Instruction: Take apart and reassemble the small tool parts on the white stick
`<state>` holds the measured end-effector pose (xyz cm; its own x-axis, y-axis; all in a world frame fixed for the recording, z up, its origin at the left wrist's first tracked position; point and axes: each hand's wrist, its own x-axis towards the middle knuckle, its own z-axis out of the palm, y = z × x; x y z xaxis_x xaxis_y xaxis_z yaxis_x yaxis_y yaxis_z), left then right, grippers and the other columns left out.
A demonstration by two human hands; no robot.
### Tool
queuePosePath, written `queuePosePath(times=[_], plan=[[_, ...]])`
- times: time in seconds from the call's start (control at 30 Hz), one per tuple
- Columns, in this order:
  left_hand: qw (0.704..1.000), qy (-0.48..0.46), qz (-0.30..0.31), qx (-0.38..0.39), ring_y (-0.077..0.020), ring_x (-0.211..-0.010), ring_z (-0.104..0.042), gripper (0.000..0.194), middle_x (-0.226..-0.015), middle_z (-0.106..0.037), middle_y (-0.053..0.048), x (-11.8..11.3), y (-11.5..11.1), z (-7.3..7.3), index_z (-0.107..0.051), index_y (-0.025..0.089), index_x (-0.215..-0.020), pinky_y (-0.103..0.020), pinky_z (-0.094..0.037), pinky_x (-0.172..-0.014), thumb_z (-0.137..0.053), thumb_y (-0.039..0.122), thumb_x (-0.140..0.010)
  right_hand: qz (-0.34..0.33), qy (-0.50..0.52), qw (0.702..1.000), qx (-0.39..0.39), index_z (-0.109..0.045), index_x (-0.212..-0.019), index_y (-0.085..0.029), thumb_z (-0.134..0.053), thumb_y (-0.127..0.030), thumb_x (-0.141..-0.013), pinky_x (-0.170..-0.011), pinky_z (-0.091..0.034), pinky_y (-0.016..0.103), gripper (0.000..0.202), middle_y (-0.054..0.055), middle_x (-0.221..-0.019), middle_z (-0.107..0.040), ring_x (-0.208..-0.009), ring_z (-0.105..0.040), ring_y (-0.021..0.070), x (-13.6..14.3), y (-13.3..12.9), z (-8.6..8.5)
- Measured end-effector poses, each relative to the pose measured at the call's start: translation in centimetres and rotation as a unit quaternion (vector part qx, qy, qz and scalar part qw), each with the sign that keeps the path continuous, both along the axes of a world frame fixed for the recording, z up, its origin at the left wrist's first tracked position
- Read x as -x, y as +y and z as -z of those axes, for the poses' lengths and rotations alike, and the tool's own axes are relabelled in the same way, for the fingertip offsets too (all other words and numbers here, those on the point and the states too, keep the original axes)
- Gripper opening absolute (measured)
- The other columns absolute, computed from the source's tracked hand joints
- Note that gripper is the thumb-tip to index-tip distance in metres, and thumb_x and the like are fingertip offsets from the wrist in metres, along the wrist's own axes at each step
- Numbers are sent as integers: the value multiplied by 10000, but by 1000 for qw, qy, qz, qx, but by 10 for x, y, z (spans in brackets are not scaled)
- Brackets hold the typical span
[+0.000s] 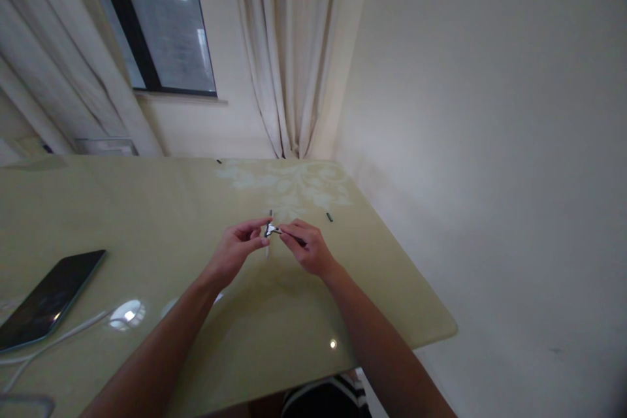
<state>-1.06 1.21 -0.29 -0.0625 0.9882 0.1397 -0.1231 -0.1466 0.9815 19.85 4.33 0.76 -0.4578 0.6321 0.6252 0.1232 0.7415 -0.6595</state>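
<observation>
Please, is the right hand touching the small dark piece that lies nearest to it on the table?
Apart. In the head view, a strip of bare table shows between the right hand and the small dark piece.

A glossy table is filling the corner of what is looking like a room in a home.
On the far side, a pale left curtain and a second curtain near the corner are hanging in folds, flanking a dark-framed window above a narrow sill. A plain pale wall is rising along the right. A whitish leafy pattern is decorating the tabletop's far right, suggesting household furniture. At near left, a dark-screened device is lying beside a loose white cable; the room's exact use is remaining unclear.
</observation>
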Motion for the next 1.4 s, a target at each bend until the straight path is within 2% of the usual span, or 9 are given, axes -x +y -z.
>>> queuePosePath(times=[0.33, 0.5, 0.57, 0.7, 0.87, 1.0, 1.13, 1.27, 1.4], plan=[[1000, -19, -7, 15, -130, -749, -523, 508, -796, -633, 15, -2, 0, 1, -821, 258, -1115, -254, -403, -727, -924, 295, -619, -13, 15, 999, 28, -787, -1132, -204, -576, -407, -1028, -663, -467, 278, 310, 46, -825, -633, -714, -576, 158, 3, 1, 0], [998, -47, 23, 23, -174, -859, -597, 527, -904, -713, -20, 3, 0, 1, -821, 261, -1106, -293, -443, -830, -936, 273, -592, -26, 39, 998, 49, -799, -1122, -212, -622, -405, -1004, -665, -466, 276, 288, 33, -796, -622, -714, -581, 159, 4, 0, -1], [999, -41, 20, 20, -158, -822, -588, 516, -845, -691, -1, 4, 0, 1, -823, 268, -1090, -283, -445, -814, -936, 256, -587, -23, 35, 998, 43, -801, -1127, -216, -620, -398, -1006, -679, -469, 274, 284, 36, -814, -634, -722, -585, 157, 4, 0, -1], [1000, -24, -9, 16, -116, -695, -514, 483, -671, -553, 51, 1, 2, 3, -827, 263, -1064, -249, -412, -712, -928, 251, -592, -3, 16, 1000, 22, -794, -1153, -214, -593, -389, -1022, -671, -464, 269, 298, 44, -829, -631, -711, -569, 152, 3, 2, 3], [999, -35, -17, 20, -137, -760, -553, 482, -773, -644, 14, -4, 2, 4, -825, 238, -1058, -259, -415, -728, -930, 279, -590, 7, -5, 1000, 8, -781, -1174, -204, -577, -390, -1031, -667, -462, 265, 310, 40, -813, -618, -708, -562, 152, 3, 4, 6], [1000, -19, -17, 14, -146, -782, -563, 476, -837, -677, -3, -5, 1, 3, -806, 236, -1098, -257, -421, -727, -914, 326, -643, 22, 6, 1000, 11, -782, -1157, -198, -592, -379, -1021, -708, -481, 276, 295, 56, -848, -673, -748, -597, 159, 7, 4, 7], [1000, 7, -3, 2, -131, -745, -535, 441, -799, -640, 9, -5, 1, 0, -781, 237, -1121, -238, -410, -690, -877, 386, -717, 39, 24, 998, 32, -793, -1093, -184, -627, -367, -995, -729, -490, 286, 266, 63, -849, -713, -750, -618, 165, 10, 6, 8], [1000, 19, -2, 2, -111, -677, -483, 470, -702, -555, 40, -5, 0, -4, -773, 235, -1143, -224, -386, -648, -874, 414, -721, 47, 33, 997, 56, -792, -1059, -190, -646, -362, -977, -742, -494, 288, 240, 72, -903, -746, -793, -652, 173, 12, 7, 10], [1000, 17, -3, 6, -124, -703, -504, 510, -746, -590, 22, -6, 0, -6, -771, 230, -1163, -236, -394, -654, -884, 415, -702, 51, 57, 994, 79, -795, -1030, -186, -670, -373, -955, -732, -497, 285, 238, 72, -912, -757, -792, -653, 174, 12, 7, 10]])
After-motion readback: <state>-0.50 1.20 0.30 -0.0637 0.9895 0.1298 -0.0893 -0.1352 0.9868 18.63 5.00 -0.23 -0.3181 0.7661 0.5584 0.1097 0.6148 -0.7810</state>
